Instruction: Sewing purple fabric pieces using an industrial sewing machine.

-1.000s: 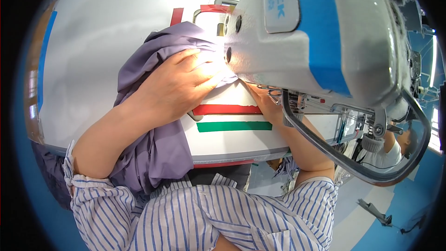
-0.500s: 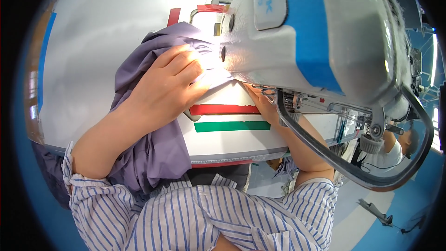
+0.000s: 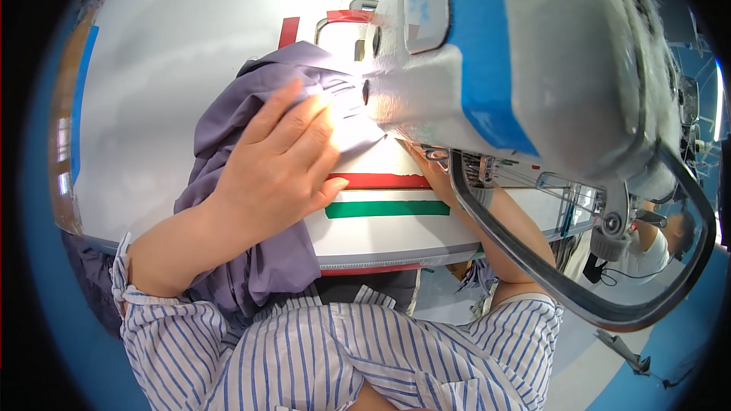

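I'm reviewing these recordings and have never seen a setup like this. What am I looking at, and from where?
You're looking down through a wide fisheye camera worn on a person's head, so straight edges look curved. There is no robot. The large pale-grey sewing machine with a blue band reaches over a smooth white table. Bunched purple cloth lies there, running toward the bright light beside the machine. The person's bare left hand is spread over it, palm down. The bare right hand is partly hidden by the machine, so its grip is unclear.
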The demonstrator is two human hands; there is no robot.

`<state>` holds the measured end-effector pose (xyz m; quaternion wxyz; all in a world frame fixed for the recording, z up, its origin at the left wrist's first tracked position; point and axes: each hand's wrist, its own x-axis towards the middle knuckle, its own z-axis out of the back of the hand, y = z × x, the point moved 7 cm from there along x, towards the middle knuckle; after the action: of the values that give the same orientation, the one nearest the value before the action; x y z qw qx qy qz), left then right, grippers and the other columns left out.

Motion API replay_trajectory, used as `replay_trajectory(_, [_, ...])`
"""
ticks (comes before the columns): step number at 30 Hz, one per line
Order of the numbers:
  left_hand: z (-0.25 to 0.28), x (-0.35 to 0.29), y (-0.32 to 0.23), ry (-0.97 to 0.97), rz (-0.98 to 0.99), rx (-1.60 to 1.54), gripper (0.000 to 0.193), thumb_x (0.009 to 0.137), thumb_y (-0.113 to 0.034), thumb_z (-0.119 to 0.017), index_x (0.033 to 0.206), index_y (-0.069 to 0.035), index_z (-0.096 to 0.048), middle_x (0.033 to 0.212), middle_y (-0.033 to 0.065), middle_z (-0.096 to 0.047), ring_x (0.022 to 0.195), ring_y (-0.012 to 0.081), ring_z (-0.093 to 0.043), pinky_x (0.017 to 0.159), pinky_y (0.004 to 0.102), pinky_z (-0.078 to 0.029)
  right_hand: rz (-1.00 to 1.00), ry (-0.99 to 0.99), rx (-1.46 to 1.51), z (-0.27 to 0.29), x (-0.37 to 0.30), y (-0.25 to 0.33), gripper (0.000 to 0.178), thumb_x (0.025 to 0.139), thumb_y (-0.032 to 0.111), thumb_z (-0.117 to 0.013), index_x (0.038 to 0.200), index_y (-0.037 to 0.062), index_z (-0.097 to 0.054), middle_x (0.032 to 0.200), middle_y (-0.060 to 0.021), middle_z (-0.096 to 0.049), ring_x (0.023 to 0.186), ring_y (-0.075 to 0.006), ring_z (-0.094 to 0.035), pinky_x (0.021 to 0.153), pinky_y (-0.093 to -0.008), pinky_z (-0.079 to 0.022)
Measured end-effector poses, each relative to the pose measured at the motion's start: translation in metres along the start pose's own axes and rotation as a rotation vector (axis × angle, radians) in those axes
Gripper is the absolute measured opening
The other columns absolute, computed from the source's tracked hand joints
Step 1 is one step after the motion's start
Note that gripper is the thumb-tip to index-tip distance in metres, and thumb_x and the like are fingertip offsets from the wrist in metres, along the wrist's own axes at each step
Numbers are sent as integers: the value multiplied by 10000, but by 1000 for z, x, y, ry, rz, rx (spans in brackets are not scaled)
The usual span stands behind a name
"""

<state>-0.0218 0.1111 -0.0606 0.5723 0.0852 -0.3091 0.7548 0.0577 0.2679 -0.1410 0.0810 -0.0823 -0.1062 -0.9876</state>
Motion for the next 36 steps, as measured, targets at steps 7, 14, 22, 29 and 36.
replay_trajectory(7, [-5, 17, 7, 246, -122, -53, 503, 721, -291, -708, 1160, -77, -586, 1160, 55, -572, 1136, 246, -476, 1049, 421, -338, -20, 25, -41, 1, -8, -2, 372, 823, 155, -657, 1191, 131, -612, 1164, -40, -637, 1059, -200, -613, 928, -299, -466])
replay_trajectory(14, [-2, 19, 8, 241, -137, -11, 485, 731, -295, -704, 1171, -119, -600, 1154, 28, -580, 1109, 234, -490, 1053, 406, -326, -26, 49, -74, 2, -11, -3, 374, 826, 164, -655, 1196, 135, -613, 1164, -35, -639, 1059, -195, -614, 927, -296, -466])
replay_trajectory(22, [-3, 21, 7, 221, -151, -27, 476, 740, -277, -691, 1178, -116, -597, 1155, 24, -585, 1117, 225, -491, 1062, 405, -315, -52, 66, -105, 3, -16, -12, 376, 830, 174, -652, 1202, 140, -614, 1165, -30, -640, 1059, -191, -614, 926, -292, -465])
replay_trajectory(29, [-3, 24, 6, 226, -156, 0, 456, 761, -270, -668, 1179, -107, -593, 1163, 25, -588, 1117, 218, -498, 1064, 410, -315, -72, 80, -130, -1, -12, -20, 378, 833, 183, -649, 1207, 144, -615, 1165, -25, -642, 1059, -187, -614, 924, -289, -465])
replay_trajectory(36, [-6, 23, 6, 272, -122, 41, 439, 771, -268, -657, 1178, -114, -600, 1153, 21, -597, 1104, 221, -507, 1062, 408, -321, -78, 105, -169, -3, -14, -26, 380, 836, 192, -646, 1212, 148, -615, 1165, -20, -643, 1059, -183, -615, 923, -286, -465])
